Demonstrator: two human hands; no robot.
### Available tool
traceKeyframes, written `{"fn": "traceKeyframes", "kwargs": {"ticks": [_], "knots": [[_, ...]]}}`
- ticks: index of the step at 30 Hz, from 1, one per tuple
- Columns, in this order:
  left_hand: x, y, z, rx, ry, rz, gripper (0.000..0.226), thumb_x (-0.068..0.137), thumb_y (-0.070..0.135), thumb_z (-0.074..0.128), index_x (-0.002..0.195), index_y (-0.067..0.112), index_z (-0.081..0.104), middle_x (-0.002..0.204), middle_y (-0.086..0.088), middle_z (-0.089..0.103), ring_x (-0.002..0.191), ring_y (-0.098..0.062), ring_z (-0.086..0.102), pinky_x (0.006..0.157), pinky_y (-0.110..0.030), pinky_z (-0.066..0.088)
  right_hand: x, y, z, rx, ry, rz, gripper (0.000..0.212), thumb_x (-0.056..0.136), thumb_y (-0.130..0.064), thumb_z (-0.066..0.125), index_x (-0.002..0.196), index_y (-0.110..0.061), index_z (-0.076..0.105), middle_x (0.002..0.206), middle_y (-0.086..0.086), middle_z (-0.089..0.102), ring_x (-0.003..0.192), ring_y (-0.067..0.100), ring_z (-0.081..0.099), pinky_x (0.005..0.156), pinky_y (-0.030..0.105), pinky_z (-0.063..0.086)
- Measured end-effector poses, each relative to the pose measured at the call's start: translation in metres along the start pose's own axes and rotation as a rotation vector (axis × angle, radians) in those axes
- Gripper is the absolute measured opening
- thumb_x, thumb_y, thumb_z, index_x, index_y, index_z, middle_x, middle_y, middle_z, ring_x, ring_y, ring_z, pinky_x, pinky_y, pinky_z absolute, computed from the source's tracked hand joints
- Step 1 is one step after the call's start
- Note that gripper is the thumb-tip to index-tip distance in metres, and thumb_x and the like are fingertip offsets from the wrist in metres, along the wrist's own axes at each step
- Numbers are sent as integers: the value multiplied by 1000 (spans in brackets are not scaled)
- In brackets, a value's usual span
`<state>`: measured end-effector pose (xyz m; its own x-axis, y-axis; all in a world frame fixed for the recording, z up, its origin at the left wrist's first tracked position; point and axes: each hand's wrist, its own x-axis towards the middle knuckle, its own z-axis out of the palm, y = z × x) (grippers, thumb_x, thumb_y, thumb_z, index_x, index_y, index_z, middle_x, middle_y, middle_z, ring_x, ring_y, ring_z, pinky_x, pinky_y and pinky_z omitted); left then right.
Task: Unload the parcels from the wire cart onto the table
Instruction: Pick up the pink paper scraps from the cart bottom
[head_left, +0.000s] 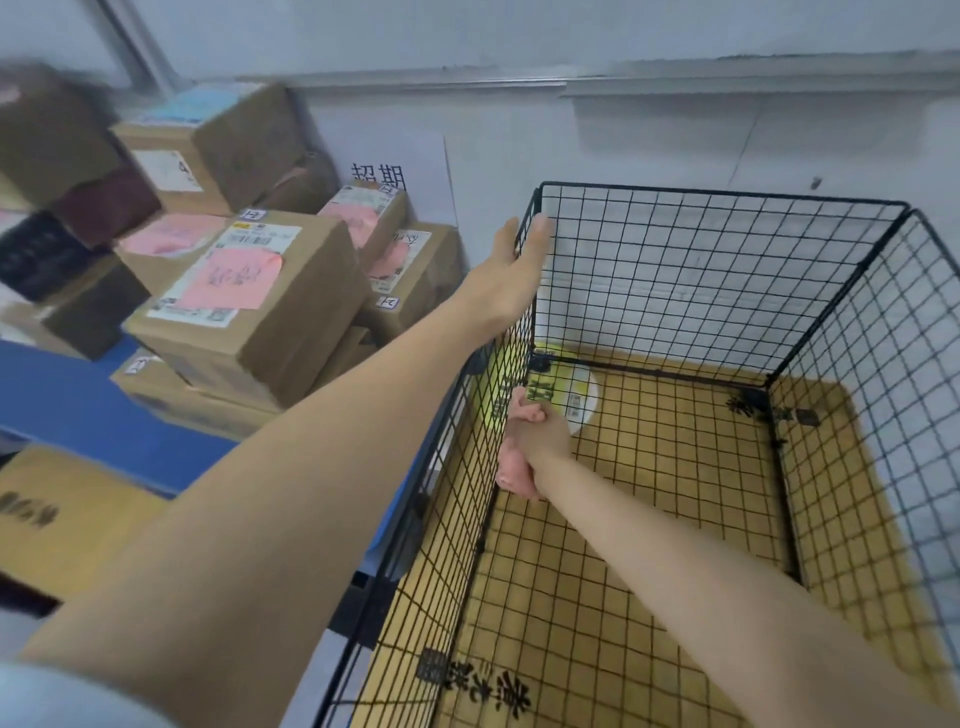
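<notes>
Parcels (249, 291) on table (78, 410), beside wire cart (727, 270)

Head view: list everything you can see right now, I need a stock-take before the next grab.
wire cart: one, black, right of the table
cardboard liner: one, yellow-brown, on the cart floor
parcels: a pile, count blurred, brown, several with pink notes, on the table
table: one, blue, left
wall sign: one, white with black characters, behind the pile
round label: one, yellow and white, cart's far left bottom corner
pink item: one, low by the cart's left wall
left hand: grips the cart's top far-left corner
right hand: inside the cart, fingers around the pink item
</notes>
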<state>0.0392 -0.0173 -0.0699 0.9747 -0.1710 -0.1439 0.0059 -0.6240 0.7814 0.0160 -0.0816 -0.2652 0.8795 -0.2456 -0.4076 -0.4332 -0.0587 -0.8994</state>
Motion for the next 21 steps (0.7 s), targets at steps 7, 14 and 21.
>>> {"fn": "traceKeyframes", "kwargs": {"ticks": [7,14,21], "knots": [[-10,7,-2,-20,73,-58,66,96,60,9,150,24,21,153,-7,29,141,-23,27,111,-37,18,-56,-83,-28,209,-109,-211,23,86,-5,63,85,-28,61,88,0,67,84,16,65,77,33,55],[-37,-2,-3,-72,15,-119,93,82,79,6,145,17,37,144,-14,44,134,-31,39,116,-48,21,-87,-101,-29,110,-80,-439,32,82,-4,66,83,-35,58,108,10,61,94,18,63,78,31,56],[-77,-9,-4,-73,-7,-118,71,91,69,6,151,33,15,157,0,21,145,-21,19,116,-39,9,-88,-52,-17,-110,29,-436,26,82,-5,66,104,-18,60,110,4,47,96,18,55,86,20,42]]}}
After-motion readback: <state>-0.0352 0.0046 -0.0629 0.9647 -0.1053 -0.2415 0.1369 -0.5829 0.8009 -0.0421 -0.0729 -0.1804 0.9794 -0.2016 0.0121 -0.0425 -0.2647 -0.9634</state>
